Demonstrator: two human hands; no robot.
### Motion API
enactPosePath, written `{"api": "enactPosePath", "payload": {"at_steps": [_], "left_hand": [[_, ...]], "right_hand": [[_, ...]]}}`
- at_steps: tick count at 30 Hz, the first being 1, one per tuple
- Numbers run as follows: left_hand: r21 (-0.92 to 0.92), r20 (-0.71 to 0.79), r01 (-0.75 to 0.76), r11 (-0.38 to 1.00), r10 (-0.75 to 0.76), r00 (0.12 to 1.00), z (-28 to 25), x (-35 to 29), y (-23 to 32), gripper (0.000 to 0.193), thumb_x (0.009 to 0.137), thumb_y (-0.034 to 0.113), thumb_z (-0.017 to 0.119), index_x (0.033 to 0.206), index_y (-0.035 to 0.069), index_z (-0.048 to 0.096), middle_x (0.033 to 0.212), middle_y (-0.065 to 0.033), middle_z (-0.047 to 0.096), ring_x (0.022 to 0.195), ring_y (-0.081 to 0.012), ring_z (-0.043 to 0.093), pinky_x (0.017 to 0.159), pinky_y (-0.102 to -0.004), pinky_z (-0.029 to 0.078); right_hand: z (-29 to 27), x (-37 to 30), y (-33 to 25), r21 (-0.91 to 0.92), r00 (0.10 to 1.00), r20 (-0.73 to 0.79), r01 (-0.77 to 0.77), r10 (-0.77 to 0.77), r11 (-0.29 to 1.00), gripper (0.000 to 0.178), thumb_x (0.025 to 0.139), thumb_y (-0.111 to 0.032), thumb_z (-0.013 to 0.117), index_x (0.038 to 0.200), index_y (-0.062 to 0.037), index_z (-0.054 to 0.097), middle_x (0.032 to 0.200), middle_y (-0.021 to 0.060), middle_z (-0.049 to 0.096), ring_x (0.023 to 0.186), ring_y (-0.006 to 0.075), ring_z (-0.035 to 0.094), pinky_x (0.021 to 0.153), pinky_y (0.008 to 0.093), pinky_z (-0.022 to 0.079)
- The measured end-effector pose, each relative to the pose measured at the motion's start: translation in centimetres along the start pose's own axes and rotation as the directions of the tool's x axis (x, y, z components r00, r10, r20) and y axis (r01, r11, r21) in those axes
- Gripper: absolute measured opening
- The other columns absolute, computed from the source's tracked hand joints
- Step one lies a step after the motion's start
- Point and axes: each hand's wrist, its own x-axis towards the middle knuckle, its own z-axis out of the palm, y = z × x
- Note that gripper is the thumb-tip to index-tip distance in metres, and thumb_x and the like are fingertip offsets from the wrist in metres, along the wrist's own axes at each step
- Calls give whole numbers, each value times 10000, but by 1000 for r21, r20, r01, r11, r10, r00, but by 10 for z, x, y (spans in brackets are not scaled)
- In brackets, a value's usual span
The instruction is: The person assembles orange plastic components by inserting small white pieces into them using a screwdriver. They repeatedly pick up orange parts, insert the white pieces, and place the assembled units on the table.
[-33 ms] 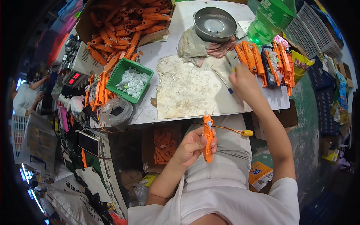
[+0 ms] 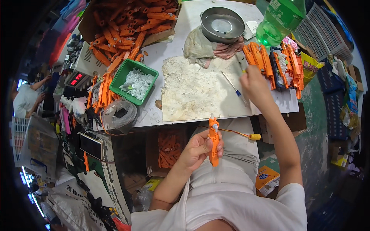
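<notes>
Over my lap, my left hand (image 2: 198,151) is closed around a narrow orange plastic housing (image 2: 213,148) held upright, with a small white piece near its upper end. Behind it a thin wire leads to a yellow connector (image 2: 254,136). At the right side of the table, my right hand (image 2: 254,86) has its fingers curled together. A slim dark piece with a greenish-yellow end (image 2: 242,64) shows just beyond those fingers; whether they grip it is unclear. A thin screwdriver with a blue handle (image 2: 232,84) lies left of that hand on the worn pale board (image 2: 189,92).
Left stands a green tray (image 2: 115,91) of small white parts, below a carton (image 2: 88,29) heaped with orange housings. A metal bowl (image 2: 222,25) sits on cloths (image 2: 197,46) at the back. Right are stacked orange housings (image 2: 259,59) and a green bottle (image 2: 280,21).
My right hand has shifted very slightly to the right. My left hand and the orange housing look the same.
</notes>
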Motion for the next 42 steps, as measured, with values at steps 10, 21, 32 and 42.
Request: {"api": "enactPosePath", "payload": {"at_steps": [10, 21, 32, 42], "left_hand": [[309, -208, -225, 924, 296, 932, -5, -2, 4, 422, 845, 296, 692, 1096, 0, 527, 855, -87, 567, 769, -175, 569, 720, -311, 482], [550, -212, -268, 791, 442, 872, 1, -6, -1, 351, 868, 199, 682, 1116, -8, 545, 893, -37, 605, 803, -94, 579, 653, -211, 439], [708, -242, -183, 682, 478, 845, -1, -7, -1, 389, 846, 261, 704, 1078, -12, 552, 869, -54, 608, 765, -109, 608, 596, -198, 465], [604, -288, -193, 773, 437, 852, -2, -6, -2, 390, 860, 279, 683, 1085, -6, 540, 835, -58, 596, 743, -130, 600, 647, -240, 484]], "right_hand": [[-78, -108, -87, 504, 903, 425, -179, -63, 845, 201, 804, -114, 699, 826, 12, 545, 954, 114, 544, 854, 240, 528, 771, 339, 443], [-72, -102, -103, 129, 961, 209, 157, -182, 979, 190, 740, -98, 720, 784, -3, 561, 1017, 135, 533, 938, 300, 537, 810, 424, 446], [-71, -100, -101, 85, 926, 260, 262, -275, 961, 207, 726, -148, 722, 733, -15, 564, 936, 116, 534, 819, 247, 524, 668, 338, 406], [-66, -98, -104, 65, 948, 219, 222, -231, 973, 201, 721, -145, 724, 743, -6, 582, 949, 114, 557, 875, 258, 545, 733, 351, 440]]}}
